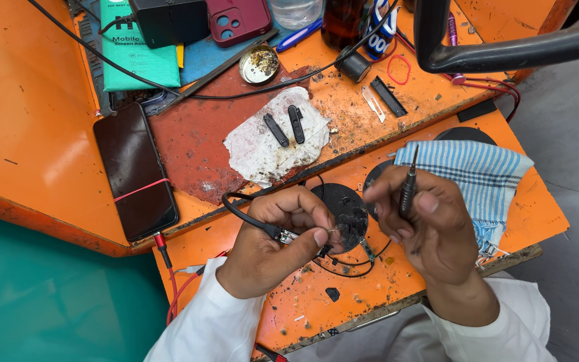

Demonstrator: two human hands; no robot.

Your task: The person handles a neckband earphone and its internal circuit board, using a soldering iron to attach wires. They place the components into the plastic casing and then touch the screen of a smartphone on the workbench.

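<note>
While it lay over the orange bench (437,268), the left hand (273,245) pinched a bare cable connector (287,235) between thumb and forefinger; it looked light, small and fragile, best held by its metal shell. The right hand (423,228) closed around a slim soldering iron (408,189), which looked stiff.

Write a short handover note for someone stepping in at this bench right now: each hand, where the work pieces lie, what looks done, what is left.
Left hand: pinches the stripped connector end of a black cable over the orange bench.
Right hand: grips a dark pen-like tool, tip up, away from the connector.
Nearby: black round pad, striped cloth, two black shell halves on white paper.
Done: shell removed.
Left: connector work and reassembly.
</note>
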